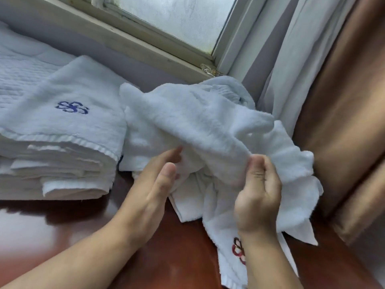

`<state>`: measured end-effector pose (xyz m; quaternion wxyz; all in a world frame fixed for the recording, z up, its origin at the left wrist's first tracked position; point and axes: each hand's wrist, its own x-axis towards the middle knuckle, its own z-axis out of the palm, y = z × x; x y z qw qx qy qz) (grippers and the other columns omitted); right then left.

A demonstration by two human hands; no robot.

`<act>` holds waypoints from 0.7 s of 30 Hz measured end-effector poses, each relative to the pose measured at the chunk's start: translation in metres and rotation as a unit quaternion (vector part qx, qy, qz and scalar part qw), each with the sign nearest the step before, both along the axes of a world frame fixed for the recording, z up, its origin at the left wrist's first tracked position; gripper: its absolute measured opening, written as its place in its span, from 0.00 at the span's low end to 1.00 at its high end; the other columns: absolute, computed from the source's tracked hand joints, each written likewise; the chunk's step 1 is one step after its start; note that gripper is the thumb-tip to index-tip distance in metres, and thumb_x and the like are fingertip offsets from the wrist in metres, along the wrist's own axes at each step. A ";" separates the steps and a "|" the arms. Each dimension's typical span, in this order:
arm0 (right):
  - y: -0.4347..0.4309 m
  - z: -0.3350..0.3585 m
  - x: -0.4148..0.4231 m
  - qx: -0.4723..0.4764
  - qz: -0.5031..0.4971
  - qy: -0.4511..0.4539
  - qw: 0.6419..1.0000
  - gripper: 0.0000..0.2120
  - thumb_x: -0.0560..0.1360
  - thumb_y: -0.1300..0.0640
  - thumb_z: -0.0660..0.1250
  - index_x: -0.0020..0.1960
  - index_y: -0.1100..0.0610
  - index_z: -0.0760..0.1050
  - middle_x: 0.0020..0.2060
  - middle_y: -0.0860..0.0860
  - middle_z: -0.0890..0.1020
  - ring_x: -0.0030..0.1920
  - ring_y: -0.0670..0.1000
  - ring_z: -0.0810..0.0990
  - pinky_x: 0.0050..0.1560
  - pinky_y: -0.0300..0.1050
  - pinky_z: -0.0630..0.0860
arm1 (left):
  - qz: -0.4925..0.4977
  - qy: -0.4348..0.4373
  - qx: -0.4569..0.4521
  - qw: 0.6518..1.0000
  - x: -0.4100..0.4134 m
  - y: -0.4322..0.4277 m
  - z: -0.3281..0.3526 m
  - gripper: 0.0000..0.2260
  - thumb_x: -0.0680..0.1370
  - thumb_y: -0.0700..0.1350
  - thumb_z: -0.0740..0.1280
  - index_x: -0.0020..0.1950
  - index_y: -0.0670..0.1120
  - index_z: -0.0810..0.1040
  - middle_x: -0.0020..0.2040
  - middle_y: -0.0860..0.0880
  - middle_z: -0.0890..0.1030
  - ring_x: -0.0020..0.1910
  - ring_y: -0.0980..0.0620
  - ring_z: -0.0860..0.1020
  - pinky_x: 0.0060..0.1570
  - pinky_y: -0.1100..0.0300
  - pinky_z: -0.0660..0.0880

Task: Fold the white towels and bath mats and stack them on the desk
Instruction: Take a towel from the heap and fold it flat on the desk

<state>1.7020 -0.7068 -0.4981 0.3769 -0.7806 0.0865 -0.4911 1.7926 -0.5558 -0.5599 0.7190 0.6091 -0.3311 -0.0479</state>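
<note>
A crumpled white towel (pixel 193 126) lies bunched on the dark red desk (pixel 170 255), with a red emblem on the part hanging near the front edge. My right hand (pixel 257 192) pinches a fold of this towel between thumb and curled fingers. My left hand (pixel 155 190) reaches under the raised cloth with straight fingers that touch it. To the left stands a stack of folded white towels (pixel 62 142); the top one carries a blue emblem (pixel 72 107).
A quilted white bed cover (pixel 18 69) lies at the far left behind the stack. A window frame (pixel 158 51) runs along the back. White and brown curtains (pixel 337 101) hang close on the right of the towel pile.
</note>
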 end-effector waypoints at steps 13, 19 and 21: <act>-0.008 -0.003 0.004 -0.013 -0.063 0.137 0.988 0.26 0.76 0.36 0.65 0.71 0.44 0.71 0.33 0.46 0.81 0.38 0.42 0.81 0.38 0.30 0.76 | -0.063 0.138 -0.073 0.986 0.019 -0.005 -0.007 0.22 0.72 0.65 0.72 0.57 0.51 0.84 0.54 0.44 0.86 0.54 0.43 0.84 0.47 0.55 0.82; -0.027 0.000 0.003 -0.096 -0.190 0.071 0.974 0.33 0.76 0.42 0.71 0.77 0.51 0.65 0.73 0.50 0.68 0.72 0.48 0.66 0.73 0.45 0.65 | -0.118 0.199 -0.179 0.956 0.020 -0.008 -0.006 0.15 0.82 0.55 0.62 0.65 0.54 0.81 0.66 0.47 0.81 0.65 0.47 0.79 0.59 0.49 0.79; -0.030 -0.002 0.005 -0.055 -0.103 0.183 0.976 0.36 0.76 0.39 0.69 0.79 0.48 0.61 0.70 0.46 0.74 0.70 0.47 0.71 0.73 0.55 0.67 | -0.149 0.199 -0.190 0.950 0.019 -0.007 -0.003 0.17 0.84 0.56 0.57 0.68 0.55 0.79 0.68 0.47 0.79 0.67 0.46 0.78 0.61 0.45 0.78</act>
